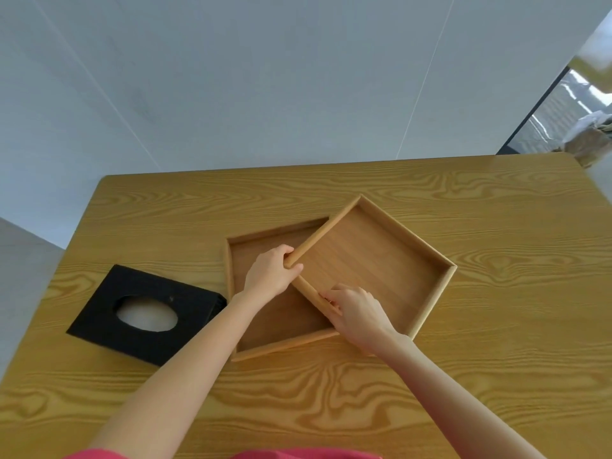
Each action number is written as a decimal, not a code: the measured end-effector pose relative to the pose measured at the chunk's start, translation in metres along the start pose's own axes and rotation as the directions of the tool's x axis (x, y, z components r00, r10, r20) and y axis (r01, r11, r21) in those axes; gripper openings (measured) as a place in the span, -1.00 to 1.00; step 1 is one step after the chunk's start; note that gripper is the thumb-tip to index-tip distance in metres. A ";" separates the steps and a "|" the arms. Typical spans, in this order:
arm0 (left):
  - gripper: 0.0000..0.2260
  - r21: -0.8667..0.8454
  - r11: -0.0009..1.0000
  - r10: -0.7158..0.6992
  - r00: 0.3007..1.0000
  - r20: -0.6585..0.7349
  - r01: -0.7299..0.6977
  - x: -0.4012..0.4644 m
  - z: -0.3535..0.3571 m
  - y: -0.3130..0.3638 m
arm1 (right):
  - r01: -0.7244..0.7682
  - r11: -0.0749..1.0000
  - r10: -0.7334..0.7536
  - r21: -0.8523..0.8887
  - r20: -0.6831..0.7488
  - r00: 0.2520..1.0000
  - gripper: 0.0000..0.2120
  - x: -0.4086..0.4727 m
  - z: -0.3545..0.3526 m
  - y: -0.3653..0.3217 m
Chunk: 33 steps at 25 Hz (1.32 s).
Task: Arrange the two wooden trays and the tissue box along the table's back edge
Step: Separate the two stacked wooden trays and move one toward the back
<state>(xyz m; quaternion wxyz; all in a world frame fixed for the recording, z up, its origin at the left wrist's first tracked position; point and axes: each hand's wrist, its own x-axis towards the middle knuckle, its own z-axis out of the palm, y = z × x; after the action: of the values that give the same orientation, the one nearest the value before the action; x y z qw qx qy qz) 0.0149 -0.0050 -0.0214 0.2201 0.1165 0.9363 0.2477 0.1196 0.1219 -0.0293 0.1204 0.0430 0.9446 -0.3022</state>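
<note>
Two wooden trays lie in the middle of the table, one overlapping the other. The upper tray point(374, 260) is turned at an angle and rests partly on the lower tray point(265, 326). My left hand point(271, 273) grips the upper tray's near-left corner. My right hand point(357, 313) grips the same tray's near rim, a little further right. A black tissue box point(142, 313) with an oval opening sits to the left, close to the lower tray's left side.
The wooden table point(496, 309) reaches to a grey wall at the back. Its back edge point(298, 167) lies beyond the trays. A window and some items point(589, 137) are past the far right corner.
</note>
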 end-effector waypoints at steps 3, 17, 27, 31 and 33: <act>-0.65 -0.068 0.996 -0.052 0.999 -0.009 0.051 -0.019 0.007 -0.013 | 0.066 0.996 -0.064 -0.057 0.049 0.997 -0.71 -0.011 0.000 0.007; -0.54 -0.164 0.976 -0.142 0.989 0.033 0.146 -0.048 0.024 -0.034 | -0.235 0.945 0.317 0.227 -0.465 0.827 -0.58 -0.025 -0.022 0.052; -0.54 -0.232 0.958 -0.178 0.984 -0.008 0.172 -0.049 0.028 -0.040 | -0.380 0.843 0.516 0.380 -0.373 0.771 -0.56 -0.020 -0.017 0.081; -0.57 -0.192 0.973 -0.137 0.990 -0.045 0.126 -0.041 0.027 -0.031 | -0.418 0.751 0.606 0.511 -0.283 0.743 -0.62 -0.005 -0.031 0.090; -0.58 -0.181 0.978 -0.113 0.992 -0.053 0.102 -0.035 0.027 -0.021 | -0.423 0.722 0.633 0.547 -0.275 0.724 -0.62 0.004 -0.042 0.096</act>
<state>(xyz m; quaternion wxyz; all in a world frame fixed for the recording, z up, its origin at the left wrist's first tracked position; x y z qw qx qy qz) 0.0562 -0.0232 -0.0408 0.2130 0.0379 0.9218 0.3216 0.1226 0.2244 -0.0514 -0.0282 0.4124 0.7952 -0.4437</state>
